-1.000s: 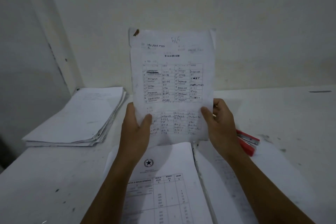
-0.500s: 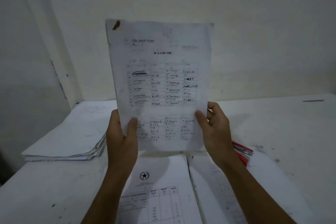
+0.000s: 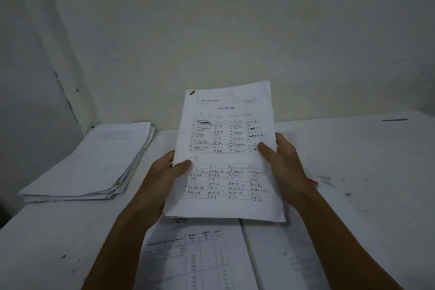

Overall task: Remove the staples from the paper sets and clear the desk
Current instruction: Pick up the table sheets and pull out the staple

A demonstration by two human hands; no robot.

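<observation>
I hold a paper set (image 3: 226,155) with handwritten tables above the desk, tilted back toward the wall. My left hand (image 3: 164,172) grips its left edge, thumb on the front. My right hand (image 3: 282,160) grips the right edge, thumb across the page. A dark mark (image 3: 192,92) sits at the set's top left corner. A red staple remover (image 3: 313,182) peeks out just behind my right wrist, mostly hidden.
A thick stack of papers (image 3: 94,162) lies at the left near the wall corner. Two more printed sheets (image 3: 195,259) lie flat on the white desk (image 3: 364,160) under my arms. The wall stands close behind.
The paper set has come down from upright in front of the wall to a lower, tilted-back position, and moved right. Both hands keep their grip.
</observation>
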